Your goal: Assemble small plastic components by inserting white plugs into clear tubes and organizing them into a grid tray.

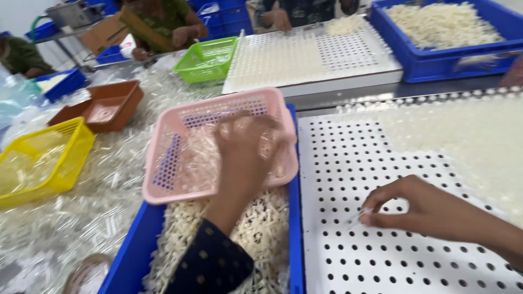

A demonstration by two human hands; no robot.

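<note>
The right hand [430,209] pinches a small clear tube [358,217] with its grip closed, the tube slanting just above the holes of the white board [348,163], while the left hand [248,147] digs, fingers bent, in the pink basket [218,144].

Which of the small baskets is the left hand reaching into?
The pink basket, resting on the blue crate; the left hand is inside it. Yellow, brown and green baskets sit apart.

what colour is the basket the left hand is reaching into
Pink. The left hand reaches into a pink perforated basket, seen in the head view.
</note>
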